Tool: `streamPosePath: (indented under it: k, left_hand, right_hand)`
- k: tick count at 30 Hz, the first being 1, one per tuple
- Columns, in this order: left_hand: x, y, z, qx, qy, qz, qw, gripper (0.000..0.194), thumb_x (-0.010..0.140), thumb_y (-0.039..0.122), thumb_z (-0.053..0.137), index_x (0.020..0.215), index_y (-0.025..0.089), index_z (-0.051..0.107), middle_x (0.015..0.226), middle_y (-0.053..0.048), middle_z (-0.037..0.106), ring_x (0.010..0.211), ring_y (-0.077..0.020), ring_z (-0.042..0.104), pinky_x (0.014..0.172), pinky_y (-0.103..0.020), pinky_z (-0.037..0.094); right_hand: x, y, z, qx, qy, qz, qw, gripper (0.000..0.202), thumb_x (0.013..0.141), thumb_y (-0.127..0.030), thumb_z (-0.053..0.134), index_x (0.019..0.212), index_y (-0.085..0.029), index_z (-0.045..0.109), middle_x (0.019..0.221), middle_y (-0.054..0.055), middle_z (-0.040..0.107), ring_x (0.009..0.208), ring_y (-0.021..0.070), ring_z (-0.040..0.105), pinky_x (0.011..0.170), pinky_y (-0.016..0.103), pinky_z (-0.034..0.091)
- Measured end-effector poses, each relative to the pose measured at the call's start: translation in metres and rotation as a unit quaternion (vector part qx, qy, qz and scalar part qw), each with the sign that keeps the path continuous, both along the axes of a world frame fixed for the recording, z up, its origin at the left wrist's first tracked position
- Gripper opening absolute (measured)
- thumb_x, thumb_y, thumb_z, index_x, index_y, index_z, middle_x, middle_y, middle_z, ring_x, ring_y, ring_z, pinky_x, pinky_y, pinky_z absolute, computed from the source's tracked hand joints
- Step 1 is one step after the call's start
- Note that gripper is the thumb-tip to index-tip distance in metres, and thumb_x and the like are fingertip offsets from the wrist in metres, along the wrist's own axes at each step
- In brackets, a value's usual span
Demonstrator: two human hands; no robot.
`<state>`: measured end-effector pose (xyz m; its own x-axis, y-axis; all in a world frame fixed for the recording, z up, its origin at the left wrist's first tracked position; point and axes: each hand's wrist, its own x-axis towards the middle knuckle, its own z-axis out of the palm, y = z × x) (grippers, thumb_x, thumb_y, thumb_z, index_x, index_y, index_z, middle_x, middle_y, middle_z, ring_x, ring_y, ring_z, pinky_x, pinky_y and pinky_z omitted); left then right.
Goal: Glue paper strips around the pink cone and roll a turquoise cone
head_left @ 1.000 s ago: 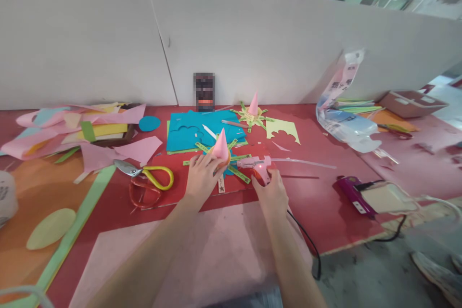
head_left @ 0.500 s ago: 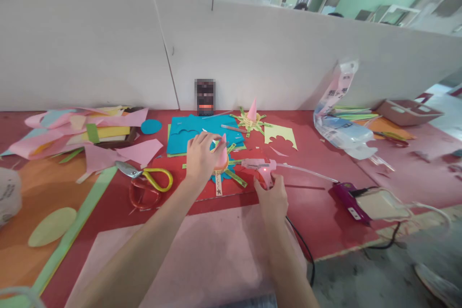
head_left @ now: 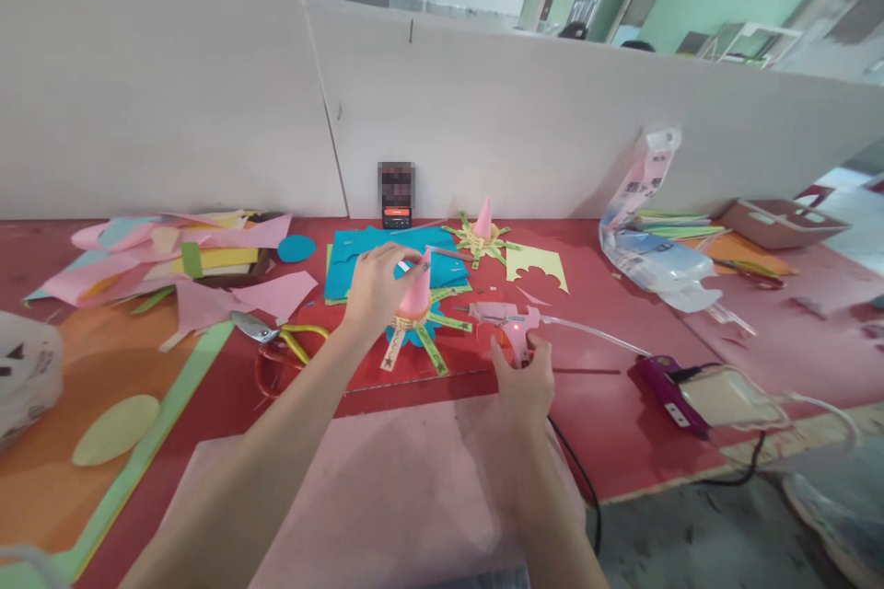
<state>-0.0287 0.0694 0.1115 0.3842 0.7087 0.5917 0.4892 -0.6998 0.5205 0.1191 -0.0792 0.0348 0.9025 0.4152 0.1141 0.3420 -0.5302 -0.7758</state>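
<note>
Head view, worked remotely. The paper piece, a pink cone point(head_left: 416, 296) with strips point(head_left: 436, 353) radiating from its foot over blue paper point(head_left: 412, 337), is at centre, above the red sheet point(head_left: 363, 372); I cannot tell whether it touches.

Left hand point(head_left: 378, 287): thumb and fingers nearly together, pinching the cone close to its tip. Right hand point(head_left: 525, 386): curled round the handle of the pink glue gun point(head_left: 498, 313); its nozzle faces the piece, just apart from it. I cannot tell whether the trigger is pressed.

Handling, my estimate: piece very light; cone thin-walled and easily dented, so I favour a gentle pinch at the tip or support low at the foot. Strips probably bend and tear readily; I would not lift by them. Gun is the heavier, rigid item, best held by the handle, nozzle presumed hot.

Containers: dark tray point(head_left: 261, 268) at left, overfilled, with yellow paper point(head_left: 225, 259) and pink paper point(head_left: 110, 236) spilling past the rim. Clear plastic packet point(head_left: 659, 267) at right, contents unclear. Beside it, a brownish-pink bin point(head_left: 780, 226); its inside is hidden from me.
</note>
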Motion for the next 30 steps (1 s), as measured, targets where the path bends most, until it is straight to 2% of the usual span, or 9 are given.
streamPosePath:
  k: [2, 4, 7, 11, 14, 19, 23, 27, 30]
  left_hand:
    - [-0.005, 0.002, 0.002, -0.020, 0.004, -0.034, 0.999, 0.015, 0.080, 0.033, 0.053, 0.081, 0.022, 0.063, 0.086, -0.001, 0.066, 0.079, -0.0146, 0.059, 0.073, -0.027, 0.042]
    - [-0.009, 0.002, 0.001, -0.038, 0.009, -0.043, 0.998, 0.013, 0.079, 0.032, 0.055, 0.082, 0.022, 0.063, 0.088, -0.001, 0.066, 0.080, -0.0143, 0.059, 0.074, -0.026, 0.043]
    - [-0.012, -0.001, -0.003, -0.059, 0.018, -0.027, 0.998, 0.011, 0.078, 0.029, 0.054, 0.080, 0.021, 0.062, 0.089, 0.000, 0.065, 0.081, -0.0140, 0.059, 0.074, -0.025, 0.043]
    - [-0.012, -0.007, -0.005, -0.096, 0.021, -0.002, 0.995, 0.015, 0.078, 0.029, 0.051, 0.068, 0.020, 0.057, 0.088, 0.000, 0.066, 0.078, -0.0133, 0.059, 0.071, -0.024, 0.043]
    - [-0.012, -0.011, 0.002, -0.099, 0.006, 0.007, 0.995, 0.015, 0.077, 0.027, 0.052, 0.066, 0.020, 0.057, 0.089, 0.001, 0.067, 0.079, -0.0128, 0.060, 0.071, -0.023, 0.042]
    - [-0.020, -0.021, 0.024, -0.064, -0.024, -0.005, 0.998, 0.011, 0.078, 0.025, 0.053, 0.076, 0.022, 0.063, 0.091, 0.001, 0.067, 0.080, -0.0124, 0.060, 0.074, -0.023, 0.043]
    - [-0.025, -0.030, 0.039, -0.030, -0.045, -0.021, 0.998, 0.014, 0.080, 0.026, 0.052, 0.076, 0.019, 0.063, 0.094, -0.002, 0.067, 0.083, -0.0139, 0.060, 0.077, -0.026, 0.044]
    - [-0.027, -0.030, 0.043, -0.009, -0.051, -0.031, 0.998, 0.012, 0.079, 0.026, 0.053, 0.076, 0.020, 0.063, 0.095, -0.001, 0.068, 0.083, -0.0138, 0.061, 0.079, -0.027, 0.045]
    - [-0.024, -0.024, 0.039, -0.025, -0.050, -0.036, 0.998, 0.014, 0.080, 0.026, 0.052, 0.077, 0.019, 0.064, 0.097, -0.002, 0.068, 0.083, -0.0141, 0.061, 0.079, -0.026, 0.045]
  right_hand:
    - [0.001, 0.000, -0.001, 0.001, 0.005, -0.001, 1.000, 0.055, 0.064, -0.055, 0.058, 0.107, -0.023, 0.050, 0.093, 0.003, 0.061, 0.071, 0.0153, 0.058, 0.062, 0.024, 0.039]
    - [0.001, 0.000, -0.003, -0.002, -0.005, 0.003, 1.000, 0.053, 0.064, -0.054, 0.058, 0.107, -0.023, 0.050, 0.093, 0.003, 0.061, 0.074, 0.0163, 0.058, 0.062, 0.024, 0.038]
    - [0.003, 0.001, -0.008, -0.007, -0.016, 0.006, 1.000, 0.053, 0.065, -0.054, 0.057, 0.107, -0.024, 0.051, 0.093, 0.003, 0.062, 0.074, 0.0172, 0.057, 0.061, 0.024, 0.037]
    - [0.007, 0.001, -0.013, 0.000, -0.010, 0.015, 1.000, 0.054, 0.063, -0.056, 0.057, 0.106, -0.023, 0.051, 0.088, 0.002, 0.061, 0.071, 0.0165, 0.056, 0.059, 0.024, 0.035]
    - [0.008, 0.001, -0.015, 0.012, -0.002, 0.019, 1.000, 0.053, 0.063, -0.055, 0.058, 0.106, -0.023, 0.050, 0.089, 0.002, 0.060, 0.072, 0.0163, 0.055, 0.061, 0.024, 0.036]
    - [0.010, -0.001, -0.012, 0.060, -0.005, 0.014, 0.998, 0.054, 0.064, -0.057, 0.058, 0.103, -0.021, 0.050, 0.083, 0.002, 0.058, 0.071, 0.0160, 0.052, 0.064, 0.025, 0.037]
    - [0.010, -0.002, -0.011, 0.094, 0.008, 0.001, 0.996, 0.054, 0.063, -0.057, 0.059, 0.100, -0.019, 0.050, 0.079, 0.001, 0.055, 0.067, 0.0142, 0.049, 0.063, 0.024, 0.038]
    - [0.010, -0.001, -0.011, 0.129, 0.003, -0.012, 0.992, 0.054, 0.063, -0.055, 0.060, 0.102, -0.018, 0.049, 0.080, 0.001, 0.053, 0.068, 0.0134, 0.048, 0.065, 0.024, 0.039]
    - [0.010, 0.000, -0.013, 0.137, -0.002, -0.028, 0.990, 0.056, 0.063, -0.054, 0.061, 0.104, -0.017, 0.049, 0.082, 0.002, 0.052, 0.069, 0.0135, 0.048, 0.066, 0.024, 0.039]
